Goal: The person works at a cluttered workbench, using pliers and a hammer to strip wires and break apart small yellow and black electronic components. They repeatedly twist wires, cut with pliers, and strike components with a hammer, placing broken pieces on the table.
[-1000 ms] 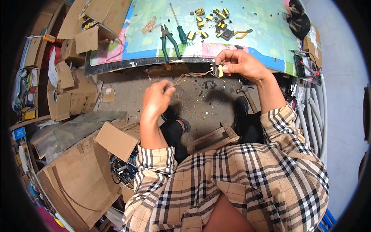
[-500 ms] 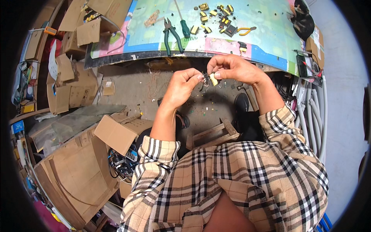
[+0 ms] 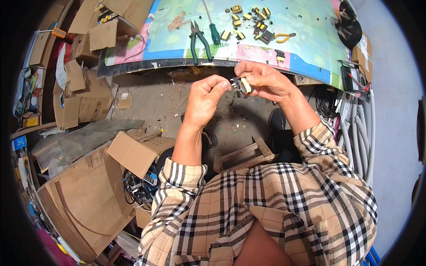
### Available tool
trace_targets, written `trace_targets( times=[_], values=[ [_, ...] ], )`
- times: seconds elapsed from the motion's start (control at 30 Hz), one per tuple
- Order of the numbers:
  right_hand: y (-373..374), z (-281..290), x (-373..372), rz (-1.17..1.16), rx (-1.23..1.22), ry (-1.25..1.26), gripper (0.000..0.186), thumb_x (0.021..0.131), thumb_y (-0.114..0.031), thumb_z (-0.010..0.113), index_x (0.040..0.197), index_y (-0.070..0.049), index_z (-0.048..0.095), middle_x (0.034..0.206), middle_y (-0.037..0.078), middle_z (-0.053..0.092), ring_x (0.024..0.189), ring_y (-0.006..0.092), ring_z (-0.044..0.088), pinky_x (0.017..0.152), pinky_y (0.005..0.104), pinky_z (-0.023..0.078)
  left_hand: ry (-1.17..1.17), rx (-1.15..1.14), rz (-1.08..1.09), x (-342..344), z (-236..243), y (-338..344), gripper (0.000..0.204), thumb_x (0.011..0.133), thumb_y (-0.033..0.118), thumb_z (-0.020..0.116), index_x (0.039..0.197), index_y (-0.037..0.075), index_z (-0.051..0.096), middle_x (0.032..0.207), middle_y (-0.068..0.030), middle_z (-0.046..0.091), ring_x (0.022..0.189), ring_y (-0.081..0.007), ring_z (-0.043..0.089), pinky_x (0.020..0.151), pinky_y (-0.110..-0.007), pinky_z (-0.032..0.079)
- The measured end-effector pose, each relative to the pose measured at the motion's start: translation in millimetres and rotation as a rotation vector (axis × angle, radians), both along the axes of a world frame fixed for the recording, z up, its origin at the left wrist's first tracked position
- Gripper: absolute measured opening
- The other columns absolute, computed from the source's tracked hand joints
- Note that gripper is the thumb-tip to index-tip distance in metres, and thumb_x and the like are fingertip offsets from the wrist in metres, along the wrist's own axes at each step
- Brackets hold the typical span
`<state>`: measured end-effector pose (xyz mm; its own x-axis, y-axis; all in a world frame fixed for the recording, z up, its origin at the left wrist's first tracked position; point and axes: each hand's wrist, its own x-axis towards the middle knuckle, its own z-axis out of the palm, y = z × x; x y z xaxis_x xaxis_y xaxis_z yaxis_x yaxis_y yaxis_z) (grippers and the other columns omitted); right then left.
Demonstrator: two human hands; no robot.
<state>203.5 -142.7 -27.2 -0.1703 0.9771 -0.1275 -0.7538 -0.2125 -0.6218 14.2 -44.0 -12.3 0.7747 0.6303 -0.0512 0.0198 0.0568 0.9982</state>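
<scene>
In front of the table edge my right hand (image 3: 274, 84) grips a small yellow-and-black transformer (image 3: 245, 86) between thumb and fingers. Its dark pin side faces my left hand (image 3: 203, 99), which is closed in a pinch beside the pins. Whatever lies between the left fingertips, perhaps a thin wire, is too small to make out. On the table beyond are green-handled pliers (image 3: 193, 46), a green-handled screwdriver (image 3: 214, 33), yellow-handled cutters (image 3: 284, 37) and several similar transformers (image 3: 226, 35). A single transformer (image 3: 280, 56) lies nearer the front edge.
A tangle of copper wire (image 3: 177, 21) lies on the table, and a black furry animal (image 3: 348, 32) at its right end. Below me is a wooden stool (image 3: 239, 156). Cardboard boxes (image 3: 95, 95) crowd the left; grey pipes (image 3: 361, 137) stand at the right.
My right hand has turned the transformer slightly, so its yellow side and pins show more. My left hand has shifted slightly left, still pinched.
</scene>
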Motion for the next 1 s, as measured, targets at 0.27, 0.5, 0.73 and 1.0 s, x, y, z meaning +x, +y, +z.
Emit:
trace_targets(
  times=[0.27,0.5,0.73,1.0],
  values=[
    [5,1,-5,-0.100,-0.085,-0.525,0.024,0.088,-0.014,0.067,0.105,-0.001,0.058,0.085,0.003,0.065,0.073,0.0079,0.057,0.064,0.0223,0.046,0.332,0.070,0.077,-8,-9,6,0.013,0.091,0.011,0.058,0.087,0.000,0.064,0.075,-0.0039,0.061,0.072,-0.0165,0.058,0.070,-0.029,0.045],
    [7,2,-7,-0.165,-0.103,-0.689,0.023,0.087,-0.009,0.066,0.106,0.000,0.057,0.085,0.003,0.063,0.075,0.0081,0.056,0.068,0.0243,0.047,0.236,0.745,0.358,4,4,-15,0.010,0.080,0.003,0.067,0.090,0.001,0.064,0.089,-0.0090,0.061,0.080,-0.0210,0.061,0.073,-0.032,0.048],
    [6,6,-11,-0.193,0.044,-0.827,0.032,0.082,0.002,0.066,0.112,-0.001,0.055,0.098,0.001,0.059,0.086,0.0067,0.057,0.079,0.0233,0.050,0.265,0.635,0.278,5,-3,-16,0.011,0.076,-0.001,0.069,0.085,0.000,0.062,0.082,-0.0083,0.059,0.075,-0.0177,0.058,0.069,-0.030,0.048],
    [4,14,-25,-0.421,0.208,-1.335,0.030,0.077,0.007,0.066,0.104,-0.003,0.059,0.097,0.007,0.064,0.088,0.0170,0.064,0.076,0.0290,0.052,0.240,0.339,0.152,1,4,-12,0.006,0.080,-0.001,0.066,0.081,-0.001,0.061,0.077,-0.0018,0.052,0.069,-0.0098,0.048,0.064,-0.025,0.041]
  ],
)
